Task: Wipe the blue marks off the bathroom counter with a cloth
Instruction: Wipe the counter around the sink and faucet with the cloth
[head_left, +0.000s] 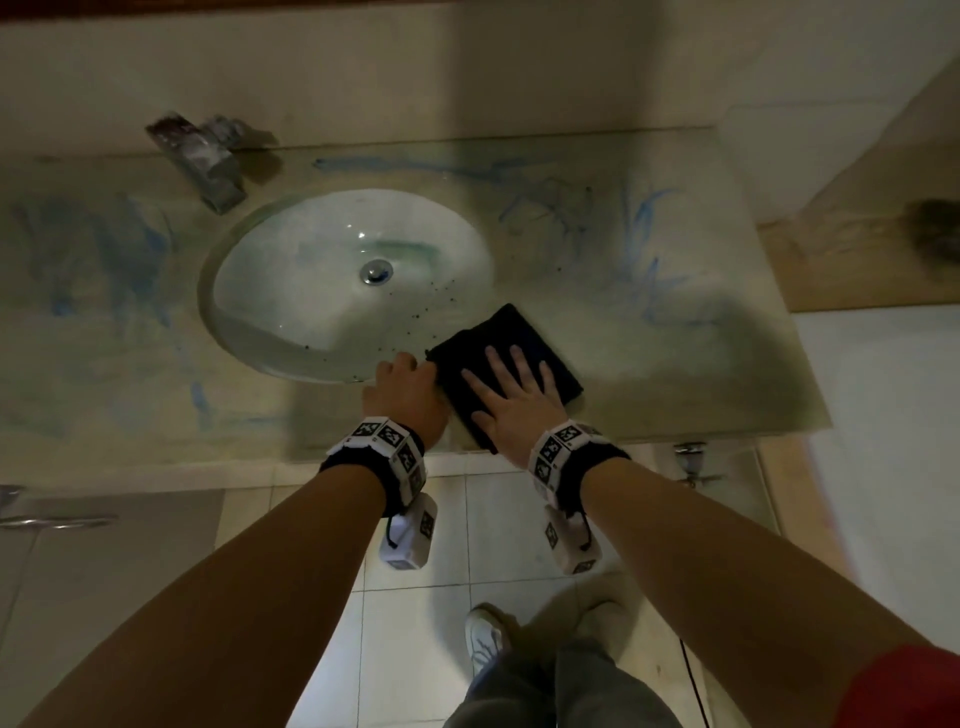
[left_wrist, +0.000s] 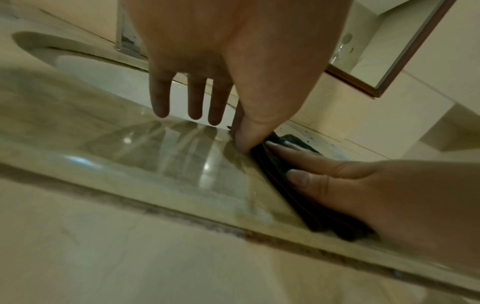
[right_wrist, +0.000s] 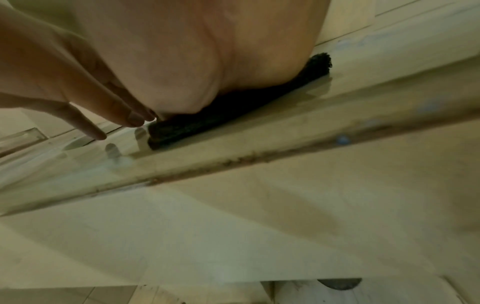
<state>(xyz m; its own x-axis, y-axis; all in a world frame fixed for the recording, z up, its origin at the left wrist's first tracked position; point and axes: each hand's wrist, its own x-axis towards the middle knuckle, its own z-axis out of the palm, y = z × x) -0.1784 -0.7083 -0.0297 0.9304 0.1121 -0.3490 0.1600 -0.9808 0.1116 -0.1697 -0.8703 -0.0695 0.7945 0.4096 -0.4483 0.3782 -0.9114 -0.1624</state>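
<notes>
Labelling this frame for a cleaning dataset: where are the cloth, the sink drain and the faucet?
cloth (head_left: 524, 332): head view, bare far part beyond the fingers.
sink drain (head_left: 377, 271): head view, middle of the metal plug.
faucet (head_left: 208, 161): head view, middle of the spout.

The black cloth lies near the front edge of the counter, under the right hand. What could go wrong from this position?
1. The cloth partly overhangs the counter front edge; a pull toward the body could drag it off.
2. The right hand lies flat, not gripping, so the folded cloth may slip or unfold.
3. The blue marks could smear into the sink.
</notes>
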